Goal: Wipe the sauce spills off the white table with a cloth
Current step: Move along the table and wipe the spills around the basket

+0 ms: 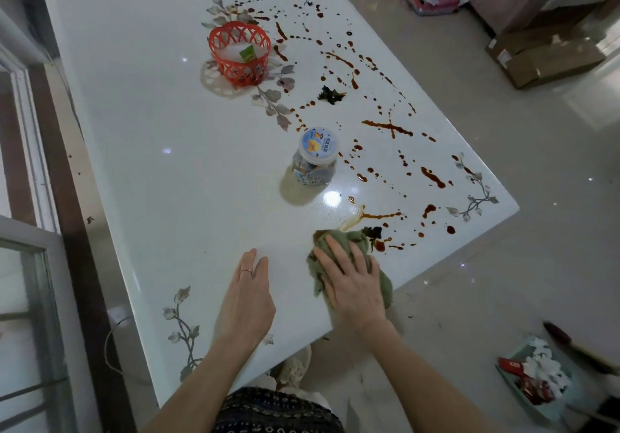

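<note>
Two hands on white table [161, 170], right hand [352, 281] fingers spread flat pressing green cloth [382, 285] beside sauce spills [385, 127], left hand [248, 298] fingers straight, just left of cloth.

Single head-worn wide-angle view, down and forward along the white table [151, 130], close over its near end.

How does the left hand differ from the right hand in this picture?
The right hand presses flat on the green cloth, while the left hand lies on the bare white table. The left hand wears a ring; the right hand shows none. The right hand is beside the sauce spills; the left hand is away from them. Both have straight fingers.
</note>
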A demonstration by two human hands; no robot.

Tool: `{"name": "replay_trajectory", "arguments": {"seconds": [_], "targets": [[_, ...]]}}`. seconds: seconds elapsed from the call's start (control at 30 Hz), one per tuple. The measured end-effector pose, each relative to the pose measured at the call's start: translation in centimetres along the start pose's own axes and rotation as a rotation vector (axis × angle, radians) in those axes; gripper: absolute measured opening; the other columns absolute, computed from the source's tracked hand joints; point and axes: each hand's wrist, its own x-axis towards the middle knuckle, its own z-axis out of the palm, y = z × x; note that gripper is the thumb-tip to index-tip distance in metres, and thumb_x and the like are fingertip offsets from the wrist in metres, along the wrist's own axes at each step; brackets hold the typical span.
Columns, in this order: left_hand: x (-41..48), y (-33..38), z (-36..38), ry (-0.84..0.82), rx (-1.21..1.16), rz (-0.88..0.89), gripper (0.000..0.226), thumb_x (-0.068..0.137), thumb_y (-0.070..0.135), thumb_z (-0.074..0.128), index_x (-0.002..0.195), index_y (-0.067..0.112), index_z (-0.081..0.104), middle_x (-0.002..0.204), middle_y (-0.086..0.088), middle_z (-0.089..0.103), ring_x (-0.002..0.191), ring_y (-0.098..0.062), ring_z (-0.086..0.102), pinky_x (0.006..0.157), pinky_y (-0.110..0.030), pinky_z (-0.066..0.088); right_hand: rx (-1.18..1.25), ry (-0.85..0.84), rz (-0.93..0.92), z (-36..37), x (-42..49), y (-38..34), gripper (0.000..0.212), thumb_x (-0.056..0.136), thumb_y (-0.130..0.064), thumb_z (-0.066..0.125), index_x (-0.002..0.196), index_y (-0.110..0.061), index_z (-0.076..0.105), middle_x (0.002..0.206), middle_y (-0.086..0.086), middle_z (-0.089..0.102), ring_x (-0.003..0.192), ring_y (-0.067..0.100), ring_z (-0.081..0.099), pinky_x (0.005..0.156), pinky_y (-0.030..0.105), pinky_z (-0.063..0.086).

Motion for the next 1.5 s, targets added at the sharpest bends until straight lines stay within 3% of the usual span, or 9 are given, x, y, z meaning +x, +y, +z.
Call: {"name": "replay_trajectory", "arguments": {"seconds": [0.17, 0.43, 0.57, 0.63, 0.73, 0.93, 1.2, 1.4, 1.5], "targets": [[-0.1, 0.3, 0.3, 0.000, 0.005, 0.025, 0.060, 0.089, -0.003, 0.036, 0.146, 0.009, 0.021, 0.156, -0.010, 0.007, 0.144, -0.022, 0.010, 0.115, -0.030, 0.021, 0.006, 0.046, 0.190, 0.0, 1.1, -1.3, 0.060, 0.086, -0.038, 0.051, 0.145, -0.029, 0.039, 0.153, -0.001, 0.032, 0.138, 0.031, 0.029, 0.103, 0.065, 0.033], [1.0, 1.4, 0.4, 0.015, 0.021, 0.128, 0.060, 0.089, -0.003, 0.037, 0.146, 0.007, 0.022, 0.156, -0.010, 0.011, 0.144, -0.020, 0.011, 0.117, -0.027, 0.015, -0.012, -0.018, -0.003, 0.0, 0.1, -0.9, 0.059, 0.093, -0.042, 0.038, 0.152, -0.035, 0.032, 0.160, -0.008, 0.027, 0.144, 0.026, 0.028, 0.107, 0.058, 0.036], [1.9, 1.6, 0.0, 0.023, 0.017, 0.167, 0.060, 0.088, -0.004, 0.035, 0.146, 0.006, 0.022, 0.156, -0.011, 0.012, 0.144, -0.020, 0.011, 0.115, -0.026, 0.012, 0.014, -0.045, 0.210, -0.2, 3.5, 0.9, 0.062, 0.088, -0.043, 0.037, 0.149, -0.033, 0.034, 0.157, -0.007, 0.031, 0.143, 0.027, 0.027, 0.105, 0.062, 0.037], [2.3, 1.8, 0.1, 0.031, 0.014, 0.172, 0.060, 0.088, -0.005, 0.035, 0.146, 0.005, 0.022, 0.156, -0.011, 0.013, 0.144, -0.020, 0.011, 0.115, -0.025, 0.012, 0.006, -0.012, 0.227, 0.3, 3.7, 0.2, 0.064, 0.088, -0.040, 0.050, 0.149, -0.031, 0.034, 0.157, -0.006, 0.030, 0.144, 0.029, 0.026, 0.108, 0.064, 0.032], [2.3, 2.3, 0.4, 0.021, 0.013, 0.164, 0.062, 0.088, -0.005, 0.033, 0.147, 0.007, 0.018, 0.157, -0.009, 0.009, 0.145, -0.019, 0.007, 0.114, -0.024, 0.007, 0.008, 0.037, 0.118, 0.9, 2.7, -1.8, 0.074, 0.083, -0.037, 0.064, 0.150, -0.030, 0.033, 0.159, -0.006, 0.026, 0.146, 0.029, 0.023, 0.113, 0.060, 0.019], [3.3, 4.3, 1.4, 0.097, -0.023, 0.067, 0.062, 0.084, -0.009, 0.040, 0.143, 0.005, 0.029, 0.153, -0.012, 0.022, 0.141, -0.022, 0.022, 0.113, -0.028, 0.017, 0.053, -0.005, -0.065, -0.1, 8.2, -0.9, 0.046, 0.092, -0.036, 0.043, 0.138, -0.033, 0.049, 0.151, -0.010, 0.042, 0.137, 0.027, 0.037, 0.104, 0.060, 0.036], [3.2, 7.8, 2.7, 0.144, -0.067, -0.109, 0.063, 0.086, -0.007, 0.036, 0.146, 0.006, 0.021, 0.156, -0.008, 0.011, 0.144, -0.020, 0.012, 0.115, -0.031, 0.019, 0.094, -0.020, 0.064, -0.6, 9.1, 5.2, 0.052, 0.088, -0.039, 0.036, 0.138, -0.031, 0.049, 0.148, -0.006, 0.046, 0.136, 0.026, 0.035, 0.098, 0.062, 0.042], [3.2, 10.8, 4.8, 0.175, -0.078, -0.145, 0.060, 0.088, -0.004, 0.037, 0.146, 0.009, 0.024, 0.156, -0.008, 0.015, 0.143, -0.019, 0.014, 0.116, -0.031, 0.019, 0.054, -0.070, -0.365, -0.4, 3.0, 6.6, 0.054, 0.095, -0.044, 0.040, 0.148, -0.036, 0.038, 0.157, -0.010, 0.032, 0.142, 0.026, 0.032, 0.110, 0.056, 0.033], [3.4, 12.1, 5.1, 0.195, -0.089, -0.156, 0.061, 0.087, -0.006, 0.037, 0.145, 0.007, 0.024, 0.156, -0.008, 0.014, 0.143, -0.019, 0.013, 0.116, -0.029, 0.016, 0.058, -0.089, -0.377, -0.6, 5.1, 10.4, 0.054, 0.097, -0.044, 0.039, 0.150, -0.036, 0.035, 0.158, -0.010, 0.030, 0.143, 0.025, 0.029, 0.111, 0.057, 0.033]]}}
